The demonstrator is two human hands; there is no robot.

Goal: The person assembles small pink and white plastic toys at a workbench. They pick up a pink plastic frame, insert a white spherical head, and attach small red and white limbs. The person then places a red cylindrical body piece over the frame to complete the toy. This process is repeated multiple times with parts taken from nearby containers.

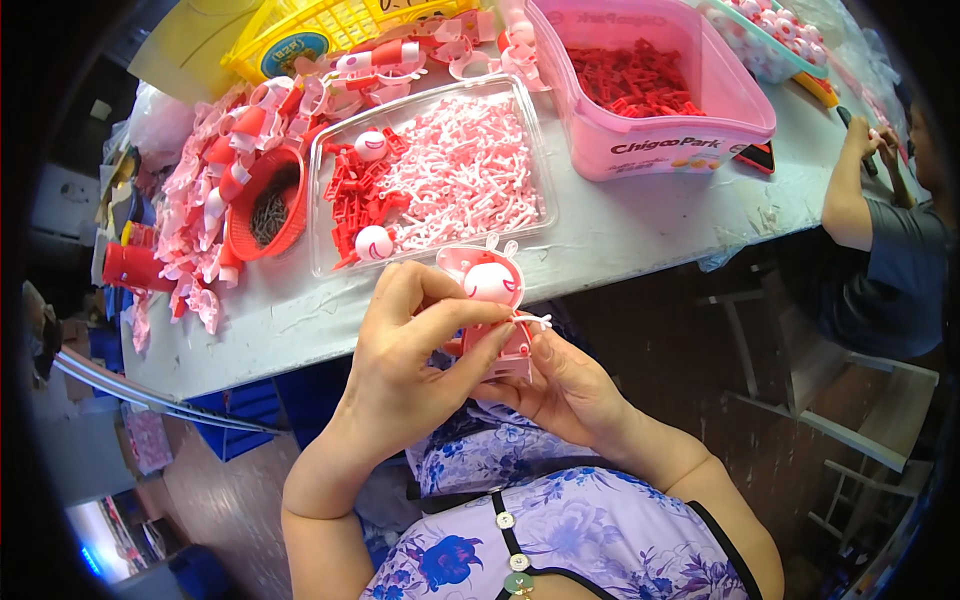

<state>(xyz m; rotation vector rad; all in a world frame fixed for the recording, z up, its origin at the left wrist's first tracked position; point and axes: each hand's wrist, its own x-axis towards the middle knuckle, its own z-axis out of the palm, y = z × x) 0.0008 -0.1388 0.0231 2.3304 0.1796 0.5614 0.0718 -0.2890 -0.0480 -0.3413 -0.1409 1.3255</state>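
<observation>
Just past the table's front edge, a pink plastic toy figure [512, 366] is held up, with a round white ball head [492, 283] inside a pink hood that has two upright ears. My right hand [578, 398] is closed around the figure's lower part from the right. From the left, my left hand [395, 345] pinches at the figure's side, just below the head. A small white plastic limb piece [534, 320] sticks out to the right from between its thumb and forefinger. The fingers hide part of the figure's body.
A clear tray [545, 195] holds small white and pink limb pieces, red parts and two ball heads. Left of it are a red basket [238, 228] of dark screws and piled pink-red parts [205, 190]. Behind stand a pink tub [655, 150] and yellow basket [320, 35]. A co-worker [885, 250] sits right.
</observation>
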